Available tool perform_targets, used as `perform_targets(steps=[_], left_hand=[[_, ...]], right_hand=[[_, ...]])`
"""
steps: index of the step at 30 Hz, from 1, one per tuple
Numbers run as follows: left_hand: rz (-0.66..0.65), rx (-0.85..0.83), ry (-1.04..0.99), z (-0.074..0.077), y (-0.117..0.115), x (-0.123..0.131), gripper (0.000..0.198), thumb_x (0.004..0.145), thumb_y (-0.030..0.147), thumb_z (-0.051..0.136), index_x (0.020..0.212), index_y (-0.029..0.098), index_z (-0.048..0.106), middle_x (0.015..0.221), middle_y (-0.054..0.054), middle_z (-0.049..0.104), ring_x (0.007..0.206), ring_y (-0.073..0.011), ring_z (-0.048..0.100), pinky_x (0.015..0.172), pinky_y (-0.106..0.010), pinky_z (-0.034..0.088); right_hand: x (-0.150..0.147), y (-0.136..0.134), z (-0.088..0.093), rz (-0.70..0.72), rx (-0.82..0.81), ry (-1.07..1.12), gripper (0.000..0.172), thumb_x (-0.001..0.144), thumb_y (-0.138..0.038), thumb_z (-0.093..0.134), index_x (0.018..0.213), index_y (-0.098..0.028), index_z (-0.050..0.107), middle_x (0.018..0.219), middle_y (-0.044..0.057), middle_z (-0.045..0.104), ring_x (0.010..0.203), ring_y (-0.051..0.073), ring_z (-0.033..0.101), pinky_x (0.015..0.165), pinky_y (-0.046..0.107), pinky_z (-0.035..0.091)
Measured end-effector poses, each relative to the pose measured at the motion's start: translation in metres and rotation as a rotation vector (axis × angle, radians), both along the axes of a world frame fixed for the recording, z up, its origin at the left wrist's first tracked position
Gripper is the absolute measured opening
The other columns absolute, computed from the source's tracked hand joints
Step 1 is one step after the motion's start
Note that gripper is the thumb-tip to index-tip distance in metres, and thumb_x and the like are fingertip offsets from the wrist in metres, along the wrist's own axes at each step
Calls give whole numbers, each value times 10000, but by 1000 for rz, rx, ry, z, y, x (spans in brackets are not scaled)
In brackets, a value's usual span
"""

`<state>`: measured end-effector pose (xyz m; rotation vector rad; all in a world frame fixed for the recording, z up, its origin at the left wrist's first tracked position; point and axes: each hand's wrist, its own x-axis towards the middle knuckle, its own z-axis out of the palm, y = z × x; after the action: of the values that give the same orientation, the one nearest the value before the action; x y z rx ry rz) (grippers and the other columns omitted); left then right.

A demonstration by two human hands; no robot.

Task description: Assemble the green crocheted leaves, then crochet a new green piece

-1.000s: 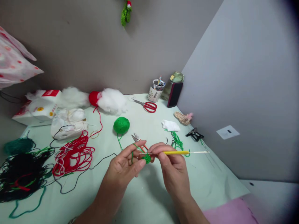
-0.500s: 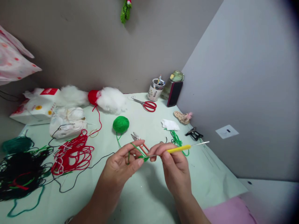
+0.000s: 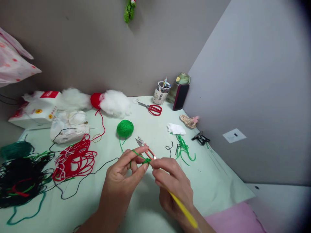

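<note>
My left hand (image 3: pixel 122 174) pinches a small green crochet piece (image 3: pixel 146 160) between thumb and fingers, with green yarn running over its index finger. Close on its right, my right hand (image 3: pixel 173 181) grips a crochet hook (image 3: pixel 183 208) by its yellow handle, which slants down toward the wrist. The hook's tip is hidden at the green piece by my fingers. Behind the hands lies a green yarn ball (image 3: pixel 125 128), its strand trailing toward my left hand. Thread snips (image 3: pixel 149 151) with orange handles rest on the table just beyond my fingertips.
Red yarn (image 3: pixel 75 161) and a black yarn tangle (image 3: pixel 18 179) spread over the left side. White stuffing (image 3: pixel 115 103) and red-handled scissors (image 3: pixel 155 110) lie at the back. Green yarn scraps (image 3: pixel 183 149) and a black clip (image 3: pixel 201 138) are on the right.
My right hand has turned, so the yellow handle that pointed right now slopes down toward me. The left hand keeps its hold on the green piece.
</note>
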<state>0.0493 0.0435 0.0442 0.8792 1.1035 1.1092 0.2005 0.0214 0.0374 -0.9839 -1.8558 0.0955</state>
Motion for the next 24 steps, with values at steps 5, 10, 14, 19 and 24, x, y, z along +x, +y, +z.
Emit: perform_targets(steps=[5, 10, 14, 19, 24], left_hand=[[-61, -131, -227, 6, -3, 2, 434, 749, 255, 850, 1176, 268, 774, 823, 12, 632, 699, -102, 552, 651, -189, 455], [-205, -358, -474, 14, 5, -3, 472, 792, 271, 822, 1248, 183, 737, 485, 124, 392, 440, -38, 218, 645, -193, 455], [-160, -294, -421, 11, 12, -11, 422, 784, 241, 833, 1196, 186, 761, 533, 105, 462, 475, -38, 280, 752, -205, 471], [-195, -182, -281, 9, 8, -9, 458, 804, 307, 823, 1251, 284, 730, 782, 40, 621, 554, -47, 391, 560, -171, 380], [-156, -109, -248, 6, 3, 0, 444, 784, 309, 838, 1217, 274, 747, 882, -5, 668, 839, -135, 588, 749, -211, 467]], right_hand=[[0, 1, -8, -103, 83, -153, 436, 926, -70, 597, 1295, -300, 630, 987, 79, 729, 900, 229, 688, 752, 384, 598], [3, -1, -3, -5, -13, 8, 450, 928, -41, 603, 1299, -288, 659, 1055, 79, 732, 963, 219, 699, 783, 353, 593], [2, 4, 4, 83, -231, 538, 272, 996, -113, 520, 1083, -247, 740, 892, 56, 716, 834, 194, 672, 723, 348, 575], [-1, 13, 5, 207, -382, 786, 205, 1003, -214, 572, 985, -243, 774, 901, 63, 708, 800, 180, 655, 647, 310, 562], [-6, 11, -1, 118, -364, 606, 237, 977, -141, 592, 1040, -277, 776, 933, 60, 728, 834, 190, 677, 668, 316, 574]])
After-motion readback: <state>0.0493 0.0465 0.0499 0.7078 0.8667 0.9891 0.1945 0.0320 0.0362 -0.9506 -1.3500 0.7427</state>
